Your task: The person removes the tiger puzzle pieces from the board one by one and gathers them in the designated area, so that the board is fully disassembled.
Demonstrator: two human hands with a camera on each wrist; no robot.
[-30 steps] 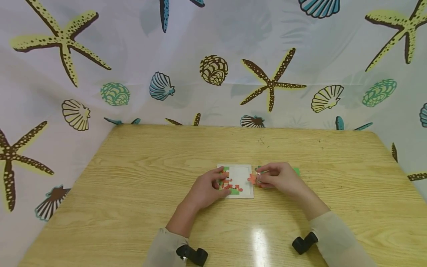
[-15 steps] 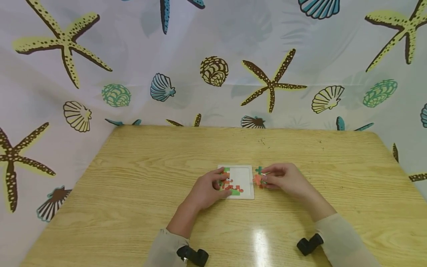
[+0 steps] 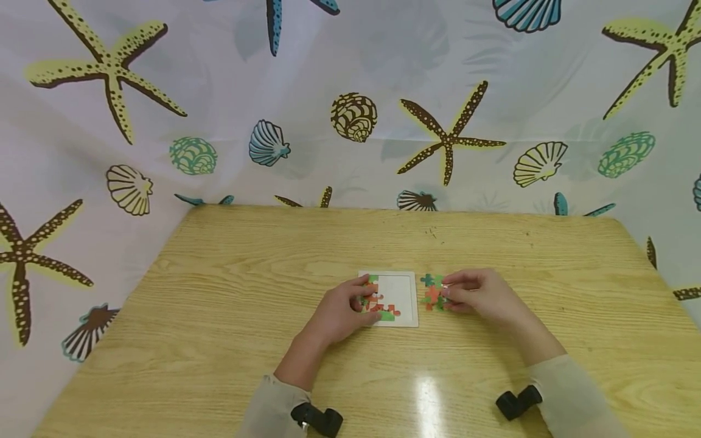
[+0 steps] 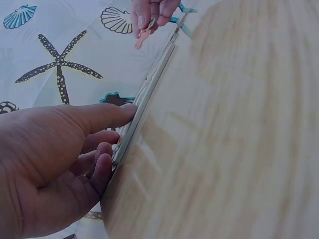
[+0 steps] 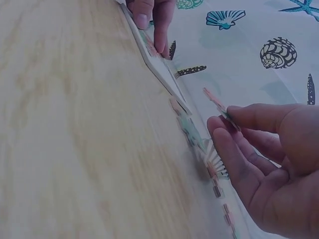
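A small white puzzle tray (image 3: pixel 414 307) lies on the table, with joined orange and green jigsaw pieces (image 3: pixel 386 314) along its left and near sides. My left hand (image 3: pixel 336 310) holds the tray at its left side, thumb along the near edge and fingers over the pieces. My right hand (image 3: pixel 487 298) is right of the tray, pinching an orange jigsaw piece (image 5: pixel 215 101) between thumb and fingertips. In the right wrist view this piece is tilted and raised above the loose pieces (image 5: pixel 189 129). Those loose pieces are partly covered by the right hand in the head view.
The light wooden table (image 3: pixel 246 255) extends around the tray on all sides. A white cloth (image 3: pixel 306 73) printed with starfish and shells hangs behind and at both sides. Light glares off the table (image 3: pixel 428 395) near the front.
My right hand has moved right, away from the tray, with the orange jigsaw piece, uncovering more loose pieces beside the tray. The left hand has stayed in place on the tray.
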